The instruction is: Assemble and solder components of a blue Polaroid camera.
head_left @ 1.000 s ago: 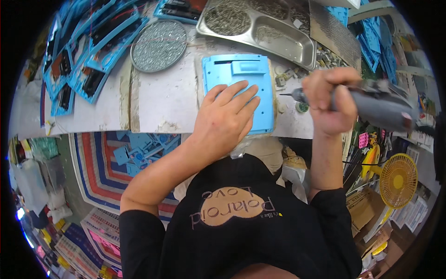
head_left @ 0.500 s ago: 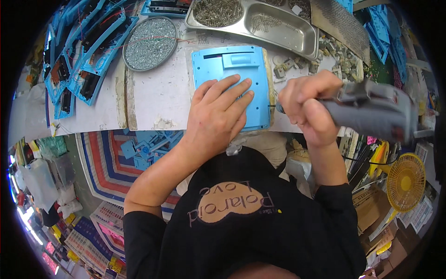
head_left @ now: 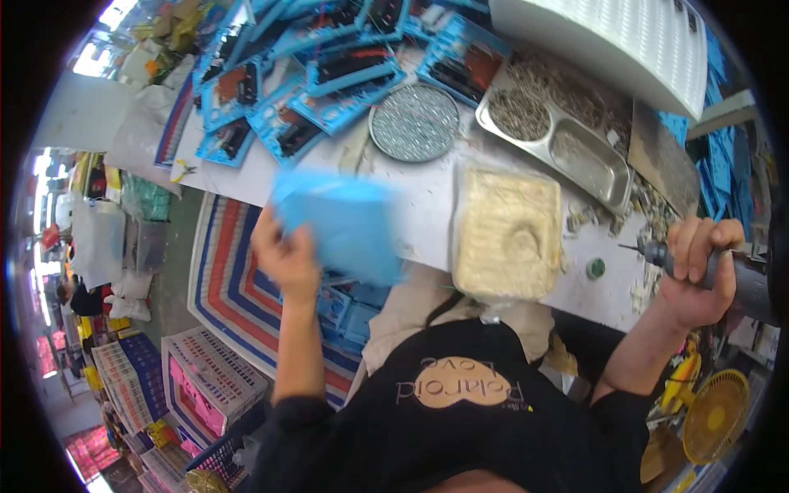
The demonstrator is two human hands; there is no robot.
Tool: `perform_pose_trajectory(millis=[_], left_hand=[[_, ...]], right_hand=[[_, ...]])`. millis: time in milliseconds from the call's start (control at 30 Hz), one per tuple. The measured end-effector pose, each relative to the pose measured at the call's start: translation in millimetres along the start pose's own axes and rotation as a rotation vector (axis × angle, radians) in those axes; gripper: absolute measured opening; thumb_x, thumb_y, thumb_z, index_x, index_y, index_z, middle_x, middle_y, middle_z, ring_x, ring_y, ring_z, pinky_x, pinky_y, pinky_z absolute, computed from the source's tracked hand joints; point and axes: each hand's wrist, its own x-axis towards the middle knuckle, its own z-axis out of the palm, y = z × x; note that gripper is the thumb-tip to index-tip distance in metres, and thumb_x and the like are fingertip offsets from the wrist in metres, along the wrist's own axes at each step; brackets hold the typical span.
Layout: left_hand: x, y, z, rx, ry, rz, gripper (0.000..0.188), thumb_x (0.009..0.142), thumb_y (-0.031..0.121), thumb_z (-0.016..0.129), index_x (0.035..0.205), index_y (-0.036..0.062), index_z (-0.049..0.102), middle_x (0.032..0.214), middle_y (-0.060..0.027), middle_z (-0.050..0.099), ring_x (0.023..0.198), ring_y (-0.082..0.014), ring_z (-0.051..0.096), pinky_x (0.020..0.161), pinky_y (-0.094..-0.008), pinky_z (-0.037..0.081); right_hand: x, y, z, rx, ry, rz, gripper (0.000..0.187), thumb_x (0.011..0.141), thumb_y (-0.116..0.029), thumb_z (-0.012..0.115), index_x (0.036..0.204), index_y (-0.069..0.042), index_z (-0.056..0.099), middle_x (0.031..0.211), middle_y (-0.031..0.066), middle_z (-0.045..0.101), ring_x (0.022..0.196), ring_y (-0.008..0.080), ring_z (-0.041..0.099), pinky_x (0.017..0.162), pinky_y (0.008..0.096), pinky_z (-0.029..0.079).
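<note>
A flat blue plastic housing (head_left: 341, 218), smeared by motion, hangs in my left hand (head_left: 288, 259) over the left front edge of the table. My fingers grip it by its left side. At the far right my right hand (head_left: 699, 271) is wrapped round a grey electric screwdriver (head_left: 752, 287), whose thin bit points left, away from any part. Between the hands, a worn cream-coloured pad (head_left: 493, 246) with a hollow in its surface lies on the table, bare of the housing. Below the held housing, a striped bag (head_left: 226, 263) has several blue plastic parts (head_left: 353, 320) in it.
A round dish of small screws (head_left: 413, 123) and a metal compartment tray (head_left: 555, 156) with small metal parts stand at the back. Blue housings with electronics (head_left: 337, 103) pile up at back left. A green cap (head_left: 596, 268) sits right of the pad; a yellow fan (head_left: 717, 415) stands lower right.
The blue housing has left the pad and moved left in my left hand, which earlier lay flat on it. My right hand has drawn the screwdriver away to the right. The view has shifted.
</note>
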Motion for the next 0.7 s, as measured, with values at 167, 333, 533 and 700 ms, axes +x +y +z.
perform_pose_trajectory(millis=[167,333,533,700], left_hand=[[-276,-220,-124,0.214,0.625,-1.155,0.05,0.094,0.024,0.064,0.127,-0.0112,0.05,0.127,-0.0222,0.059,0.114,-0.0332,0.06,0.099,-0.0423,0.047],[-374,-278,-98,0.096,0.566,-1.814,0.063,0.087,0.036,0.072,0.129,-0.0087,0.058,0.131,-0.0222,0.063,0.117,-0.0361,0.062,0.1,-0.0474,0.05],[-33,-140,-43,0.256,0.392,-0.237,0.04,0.097,0.008,0.064,0.132,-0.0065,0.051,0.131,-0.0181,0.053,0.119,-0.0305,0.057,0.104,-0.043,0.047],[137,73,91,0.156,-0.325,0.256,0.022,0.091,0.014,0.073,0.108,0.001,0.072,0.097,-0.0118,0.074,0.083,-0.0209,0.07,0.076,-0.0336,0.053]], right_hand=[[15,34,-1,0.057,0.172,0.126,0.019,0.1,-0.017,0.051,0.11,-0.002,0.057,0.066,-0.0024,0.042,0.056,0.008,0.039,0.056,0.0266,0.034],[34,54,11,-0.042,0.312,0.156,0.016,0.097,-0.009,0.061,0.109,0.001,0.06,0.069,-0.0003,0.047,0.059,0.0077,0.045,0.057,0.0256,0.04],[31,51,4,-0.146,0.354,0.144,0.033,0.094,-0.009,0.065,0.122,0.006,0.056,0.078,0.0031,0.053,0.07,0.0112,0.051,0.067,0.0268,0.043],[41,58,16,-0.317,0.351,0.077,0.049,0.091,-0.008,0.067,0.134,0.008,0.05,0.091,0.0084,0.061,0.082,0.0143,0.058,0.079,0.0291,0.046]])
